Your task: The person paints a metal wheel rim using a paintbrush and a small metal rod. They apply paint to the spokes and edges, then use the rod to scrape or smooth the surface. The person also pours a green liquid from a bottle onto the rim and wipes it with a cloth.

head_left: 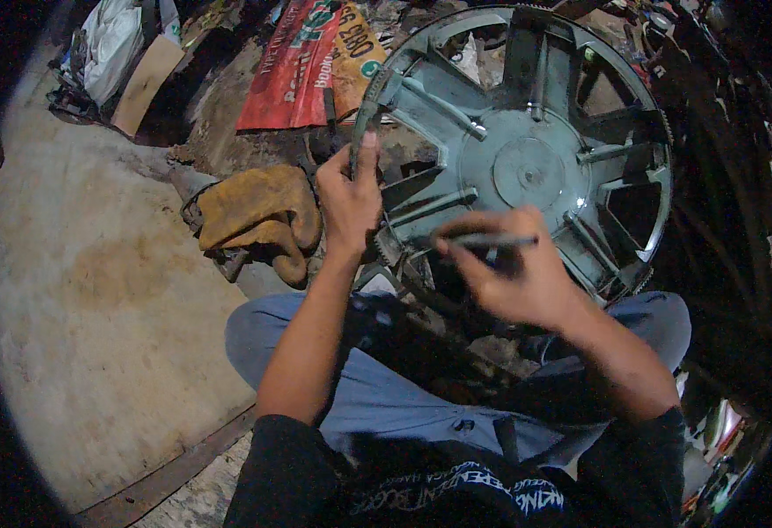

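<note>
A large grey-green spoked wheel cover stands tilted in front of me, over my crossed legs. Short toothed strips sit along parts of its edge. My left hand is closed on the left side of its rim, thumb up along the edge. Over the lower left of the cover, my right hand is closed round a slim dark stick-like tool. The tool points left toward the rim; blur hides its exact kind and whether its tip touches.
A worn yellow-brown cloth or leather piece lies left of my left hand. Beyond it are a red and orange printed sheet, a cardboard piece and a white plastic bag. A stained board covers the left floor. Clutter lies lower right.
</note>
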### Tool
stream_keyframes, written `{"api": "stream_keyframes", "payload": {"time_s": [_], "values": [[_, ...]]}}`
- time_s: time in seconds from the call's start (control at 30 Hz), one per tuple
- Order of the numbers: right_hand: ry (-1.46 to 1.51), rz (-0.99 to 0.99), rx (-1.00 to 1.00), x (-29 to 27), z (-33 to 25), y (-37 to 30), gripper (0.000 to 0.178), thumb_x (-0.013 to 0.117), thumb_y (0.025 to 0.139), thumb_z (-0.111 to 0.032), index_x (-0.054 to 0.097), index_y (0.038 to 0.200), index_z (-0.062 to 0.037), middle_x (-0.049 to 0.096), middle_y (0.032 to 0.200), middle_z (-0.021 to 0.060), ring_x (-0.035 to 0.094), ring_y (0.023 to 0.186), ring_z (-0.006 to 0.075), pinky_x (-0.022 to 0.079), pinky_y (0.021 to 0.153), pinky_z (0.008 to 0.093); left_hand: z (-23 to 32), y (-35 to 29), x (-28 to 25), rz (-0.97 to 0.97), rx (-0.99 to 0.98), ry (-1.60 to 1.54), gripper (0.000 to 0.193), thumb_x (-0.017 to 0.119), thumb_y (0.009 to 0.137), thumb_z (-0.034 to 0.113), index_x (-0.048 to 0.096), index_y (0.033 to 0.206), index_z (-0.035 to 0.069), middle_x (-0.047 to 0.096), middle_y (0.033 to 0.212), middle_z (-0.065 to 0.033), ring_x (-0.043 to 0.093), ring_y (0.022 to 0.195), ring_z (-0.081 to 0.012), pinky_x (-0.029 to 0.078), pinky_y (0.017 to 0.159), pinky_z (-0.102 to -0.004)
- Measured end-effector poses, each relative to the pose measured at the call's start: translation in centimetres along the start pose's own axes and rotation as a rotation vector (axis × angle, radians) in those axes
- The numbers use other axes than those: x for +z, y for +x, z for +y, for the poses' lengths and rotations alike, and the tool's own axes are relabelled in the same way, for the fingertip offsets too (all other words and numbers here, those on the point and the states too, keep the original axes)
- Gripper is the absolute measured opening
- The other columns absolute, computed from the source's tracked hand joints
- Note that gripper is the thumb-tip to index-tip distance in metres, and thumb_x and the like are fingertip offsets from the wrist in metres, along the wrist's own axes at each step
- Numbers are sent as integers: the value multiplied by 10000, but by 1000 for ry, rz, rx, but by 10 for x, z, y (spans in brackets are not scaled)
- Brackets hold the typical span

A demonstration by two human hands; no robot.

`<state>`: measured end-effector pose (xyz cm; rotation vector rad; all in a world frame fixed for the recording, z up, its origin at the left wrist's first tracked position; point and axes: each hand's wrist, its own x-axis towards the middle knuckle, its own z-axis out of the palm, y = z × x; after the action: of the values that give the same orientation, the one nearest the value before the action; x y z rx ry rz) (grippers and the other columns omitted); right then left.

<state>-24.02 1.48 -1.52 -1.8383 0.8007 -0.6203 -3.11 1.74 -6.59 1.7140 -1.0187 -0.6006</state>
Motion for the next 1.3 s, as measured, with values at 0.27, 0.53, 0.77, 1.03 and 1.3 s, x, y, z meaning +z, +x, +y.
{"api": "stream_keyframes", "payload": {"time_s": [0.27, 0.53, 0.77, 1.03, 1.3], "values": [[104, -56, -43, 8, 4, 3, 155, 628, 790, -18, 685, 931, 10, 667, 811, 202, 682, 732, 307, 508, 650, 326, -5, 3, 3, 74, 62, 41, 515, 541, 933, 427, 638, 839, -70, 580, 644, -52, 472, 625, -124, 407, 600, -317], [36, 84, -41, -5, 7, 4, 110, 649, 788, -7, 683, 877, 49, 673, 709, 126, 554, 593, 96, 458, 552, 271, -1, 2, 1, 18, -13, 48, 503, 539, 936, 414, 649, 884, -75, 627, 697, -75, 500, 663, -131, 430, 652, -317], [86, 54, -68, 10, 7, 9, 137, 644, 760, -71, 682, 863, 11, 660, 759, 200, 644, 653, 362, 513, 614, 373, -7, 5, 2, 12, 40, 47, 516, 539, 934, 421, 661, 902, -80, 647, 719, -79, 510, 678, -122, 437, 668, -303], [54, -42, 27, 1, 8, 6, 196, 648, 750, -44, 685, 938, -2, 672, 881, 201, 661, 775, 353, 528, 711, 370, -3, 2, 3, 33, -18, -2, 526, 546, 931, 423, 651, 875, -89, 596, 682, -31, 470, 662, -110, 410, 633, -289], [46, 78, -93, -4, 9, 13, 138, 674, 779, -78, 702, 898, -15, 678, 846, 188, 671, 716, 315, 521, 659, 348, -6, 6, 1, 2, -83, -84, 495, 543, 934, 408, 669, 917, -70, 658, 813, -57, 542, 704, -122, 436, 685, -265]]}}
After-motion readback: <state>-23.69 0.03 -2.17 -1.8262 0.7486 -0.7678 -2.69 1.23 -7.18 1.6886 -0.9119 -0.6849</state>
